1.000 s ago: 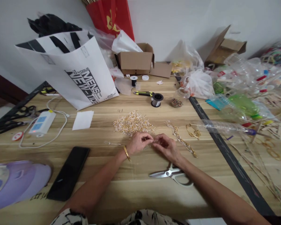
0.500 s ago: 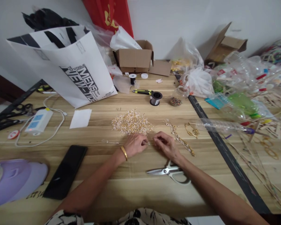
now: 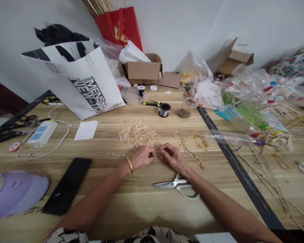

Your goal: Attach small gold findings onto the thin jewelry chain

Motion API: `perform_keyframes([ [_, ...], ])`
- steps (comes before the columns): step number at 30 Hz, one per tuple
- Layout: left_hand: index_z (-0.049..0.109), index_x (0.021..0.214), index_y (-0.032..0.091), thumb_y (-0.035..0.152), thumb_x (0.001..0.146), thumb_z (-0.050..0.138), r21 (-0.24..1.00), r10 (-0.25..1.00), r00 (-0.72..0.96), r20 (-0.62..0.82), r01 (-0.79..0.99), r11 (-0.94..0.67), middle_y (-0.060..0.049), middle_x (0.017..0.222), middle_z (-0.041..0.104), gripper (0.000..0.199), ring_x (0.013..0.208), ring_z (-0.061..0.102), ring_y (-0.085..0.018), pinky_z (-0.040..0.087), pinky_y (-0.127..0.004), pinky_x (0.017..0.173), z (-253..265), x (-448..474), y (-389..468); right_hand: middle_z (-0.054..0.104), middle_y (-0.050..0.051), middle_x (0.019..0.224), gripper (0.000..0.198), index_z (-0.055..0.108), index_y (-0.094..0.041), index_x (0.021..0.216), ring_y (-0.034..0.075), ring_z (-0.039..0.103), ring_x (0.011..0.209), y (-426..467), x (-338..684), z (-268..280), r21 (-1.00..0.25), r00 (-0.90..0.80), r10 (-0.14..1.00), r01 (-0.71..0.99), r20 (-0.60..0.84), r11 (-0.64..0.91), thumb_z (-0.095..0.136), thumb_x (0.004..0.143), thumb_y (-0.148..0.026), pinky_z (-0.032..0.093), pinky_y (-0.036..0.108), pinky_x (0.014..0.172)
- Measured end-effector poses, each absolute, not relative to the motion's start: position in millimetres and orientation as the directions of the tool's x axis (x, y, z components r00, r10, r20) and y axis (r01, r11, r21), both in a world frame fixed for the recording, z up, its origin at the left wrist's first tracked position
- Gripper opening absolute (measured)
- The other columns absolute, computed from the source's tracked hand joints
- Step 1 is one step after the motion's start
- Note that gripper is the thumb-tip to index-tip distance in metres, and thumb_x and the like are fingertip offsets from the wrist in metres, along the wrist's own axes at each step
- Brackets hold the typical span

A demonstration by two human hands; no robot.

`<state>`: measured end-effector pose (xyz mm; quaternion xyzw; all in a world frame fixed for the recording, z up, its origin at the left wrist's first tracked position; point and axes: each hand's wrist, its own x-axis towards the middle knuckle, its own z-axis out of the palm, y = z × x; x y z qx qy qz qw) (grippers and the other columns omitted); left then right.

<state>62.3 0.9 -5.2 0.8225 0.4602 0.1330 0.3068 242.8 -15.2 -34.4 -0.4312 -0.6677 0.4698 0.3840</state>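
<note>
Just in front of a pile of small gold and clear beads [image 3: 139, 134], my left hand [image 3: 142, 157], with a gold bangle at its wrist, is closed in a pinch. My right hand [image 3: 173, 157] also pinches, its fingertips almost meeting the left ones. Whatever lies between the fingers is too small to make out. A thin strand with a few clear beads [image 3: 118, 154] lies left of my left hand. Right of my right hand rests a beaded chain [image 3: 190, 152]. White-handled scissors [image 3: 176, 184] lie below the right wrist, blades pointing left.
Behind the beads are a wire spool [image 3: 164, 110], a yellow-black cutter [image 3: 151, 103] and a jar of beads [image 3: 185, 112]. A phone [image 3: 67, 185] and power strip [image 3: 42, 133] lie left. Plastic bottles [image 3: 250, 114] and thin sticks [image 3: 271, 189] crowd the right side.
The camera view has tilted up and shifted slightly right. My right hand has come closer to the left one. Both hands stay pinched.
</note>
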Motion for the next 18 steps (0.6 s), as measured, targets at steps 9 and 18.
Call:
perform_keyframes([
  [9, 0.062, 0.065, 0.011, 0.016, 0.066, 0.059, 0.892, 0.809, 0.578, -0.11, 0.416, -0.176, -0.002, 0.062, 0.065, 0.005, 0.058, 0.058, -0.01, 0.044, -0.017, 0.054, -5.6, 53.1, 4.0, 0.057, 0.0, 0.067, 0.017, 0.054, -0.017, 0.086, 0.011, 0.051, 0.059, -15.8, 238.6, -35.0, -0.871, -0.47, 0.869, 0.352, 0.151, 0.342, 0.042, 0.09, -0.028, 0.04, 0.021, 0.056],
  [18, 0.068, 0.077, 0.012, 0.012, 0.067, 0.057, 0.774, 0.822, 0.542, -0.174, 0.591, -0.227, -0.004, 0.066, 0.068, 0.015, 0.061, 0.061, -0.014, 0.046, -0.022, 0.057, -11.5, 56.5, 6.6, 0.054, -0.001, 0.064, 0.016, 0.052, -0.017, 0.083, 0.011, 0.048, 0.055, -15.8, 239.1, -34.9, -0.893, -0.392, 0.905, 0.33, 0.165, 0.305, 0.042, 0.089, -0.029, 0.038, 0.02, 0.052],
])
